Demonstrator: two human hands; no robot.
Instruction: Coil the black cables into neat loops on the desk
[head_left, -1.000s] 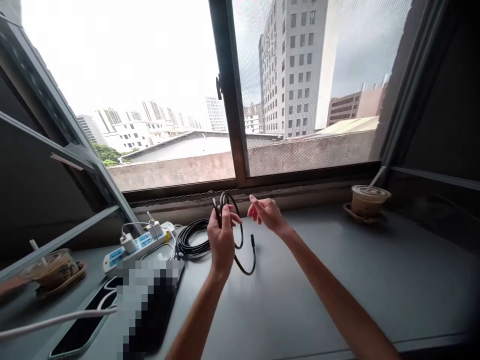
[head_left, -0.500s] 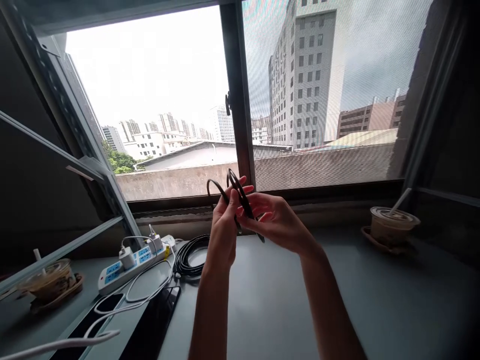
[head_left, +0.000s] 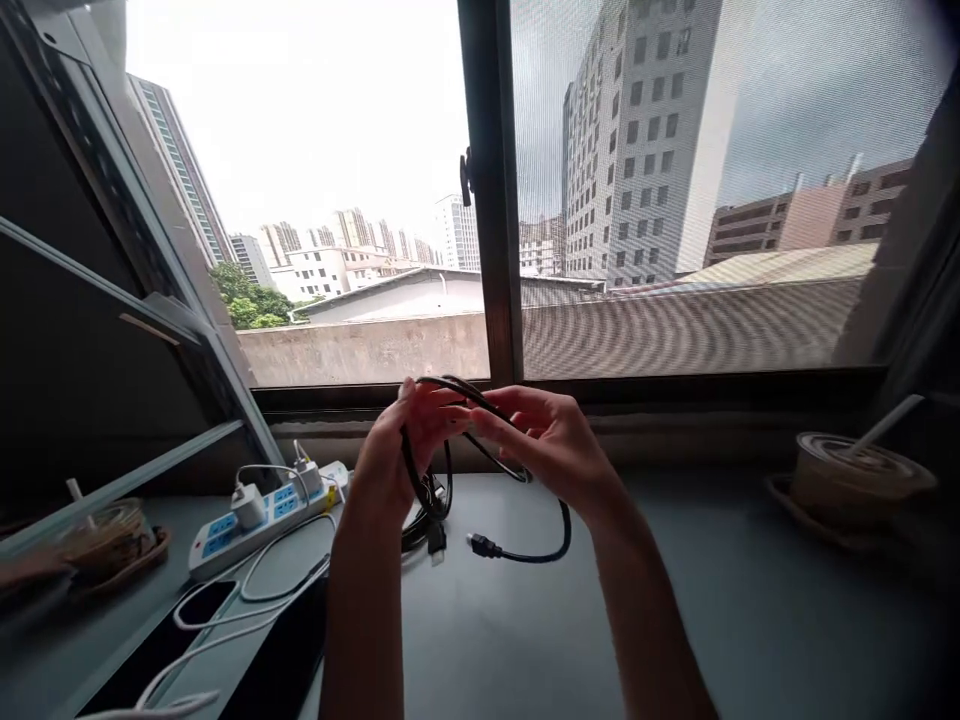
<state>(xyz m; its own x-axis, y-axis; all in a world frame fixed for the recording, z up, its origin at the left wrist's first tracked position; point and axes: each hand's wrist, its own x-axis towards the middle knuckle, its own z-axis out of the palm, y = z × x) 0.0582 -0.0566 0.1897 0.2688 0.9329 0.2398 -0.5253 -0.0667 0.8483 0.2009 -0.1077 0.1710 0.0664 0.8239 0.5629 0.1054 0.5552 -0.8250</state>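
A black cable [head_left: 551, 558] hangs in loose loops between my two hands above the grey desk. My left hand [head_left: 394, 440] has its fingers closed around the left side of the loops. My right hand [head_left: 551, 440] pinches the cable at the upper right, thumb against fingers. One black connector [head_left: 484, 545] points left below the hands, and another connector [head_left: 436, 540] with a metal tip hangs down near my left wrist. A second coil of black cable [head_left: 414, 535] lies on the desk, partly hidden behind my left hand and the hanging cable.
On the left stand a white power strip [head_left: 262, 520] with chargers, white cables [head_left: 217, 625] and dark flat devices [head_left: 281, 650]. Drink cups sit at the far left [head_left: 109, 540] and right [head_left: 859, 480]. A window frame [head_left: 491, 200] rises behind.
My hands have moved apart and the loops have opened wider. Two connectors now hang in view. The head view has shifted. A blurred shape now appears by the left cup.
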